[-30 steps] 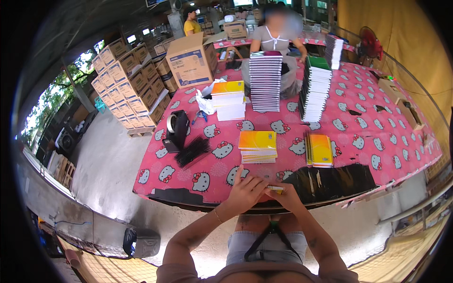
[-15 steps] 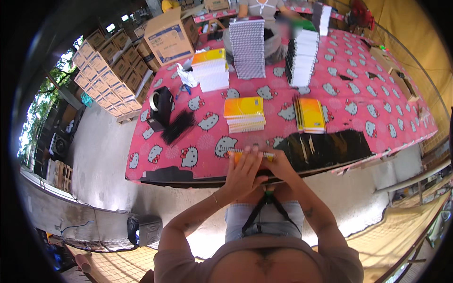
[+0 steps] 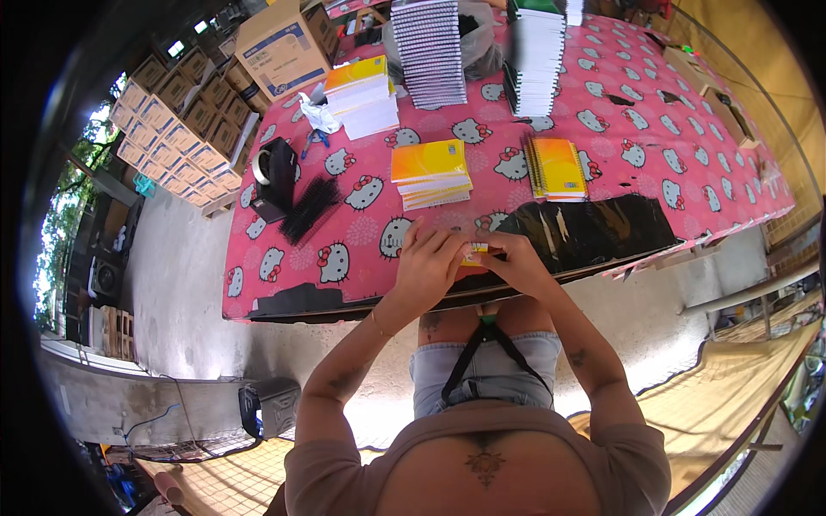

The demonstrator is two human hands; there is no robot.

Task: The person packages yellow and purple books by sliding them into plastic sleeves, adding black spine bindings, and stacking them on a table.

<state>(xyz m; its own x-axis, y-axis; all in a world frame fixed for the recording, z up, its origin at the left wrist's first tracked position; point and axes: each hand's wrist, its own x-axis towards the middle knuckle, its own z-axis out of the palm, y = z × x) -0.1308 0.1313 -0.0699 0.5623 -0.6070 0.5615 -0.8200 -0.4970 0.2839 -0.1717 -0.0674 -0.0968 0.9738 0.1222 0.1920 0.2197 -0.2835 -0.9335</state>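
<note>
At the near edge of the table, a small yellow notebook point(image 3: 474, 256) with a wire-like binding along its far edge is held between my two hands. My left hand point(image 3: 428, 265) is closed over its left part, covering much of it. The fingers of my right hand point(image 3: 516, 261) pinch its right end near the binding. Just beyond lies a stack of yellow-covered booklets point(image 3: 428, 162). To its right sits a pile of yellow notebooks point(image 3: 559, 168) with dark spiral bindings along the left side. A bundle of black binding coils point(image 3: 310, 211) rests on the left.
A black tape dispenser point(image 3: 274, 179) and blue-handled pliers point(image 3: 316, 141) lie at left. Farther back stand a taller booklet stack point(image 3: 363, 99), tall stacks of spiral notebooks point(image 3: 428, 56) point(image 3: 535, 64) and a large carton point(image 3: 284, 52). Stacked boxes point(image 3: 176, 129) stand beyond the pink table point(image 3: 353, 279).
My left hand has gone from lying flat across the notebook to curled fingers at its left part. My right fingers now pinch the right end. The view has shifted slightly.
</note>
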